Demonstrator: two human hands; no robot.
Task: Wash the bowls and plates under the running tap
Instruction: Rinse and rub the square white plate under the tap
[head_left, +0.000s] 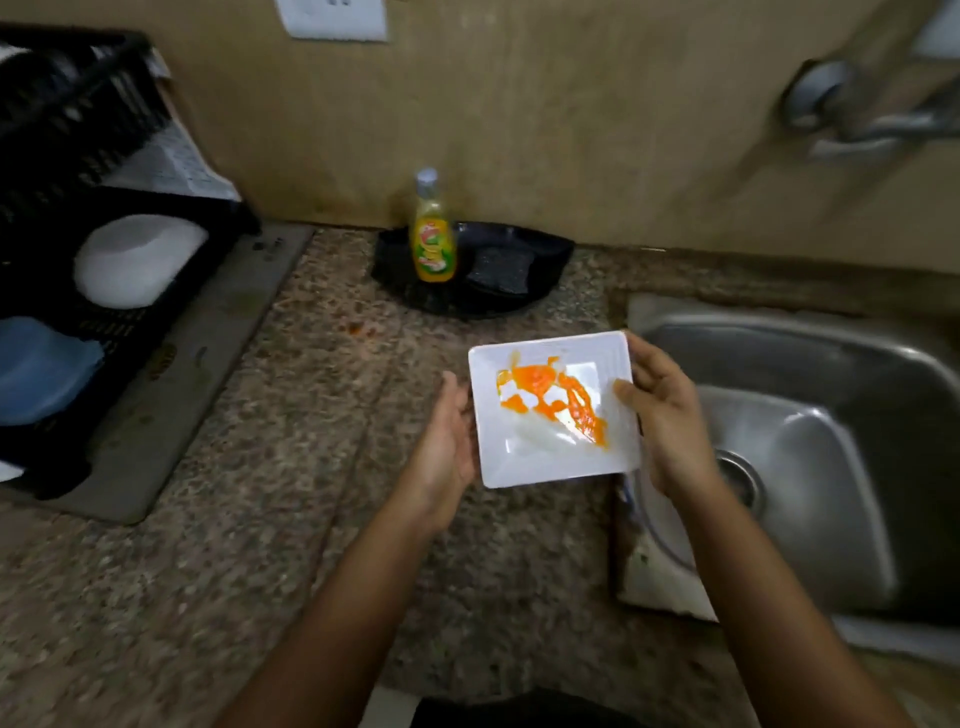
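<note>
A white square plate (524, 462) smeared with orange sauce is held above the granite counter, just left of the sink. My left hand (447, 447) supports its left edge with the palm against the rim. My right hand (660, 415) grips its right edge, thumb lying on top of the plate. The steel sink (831, 415) lies to the right, and a wall tap (872, 119) hangs blurred at the top right. No running water is visible.
A yellow dish soap bottle (434, 234) stands in a black tray (545, 249) with a dark sponge (501, 270) by the wall. A black drying rack (78, 156) at the left holds a white bowl (135, 260) and a blue dish (41, 369).
</note>
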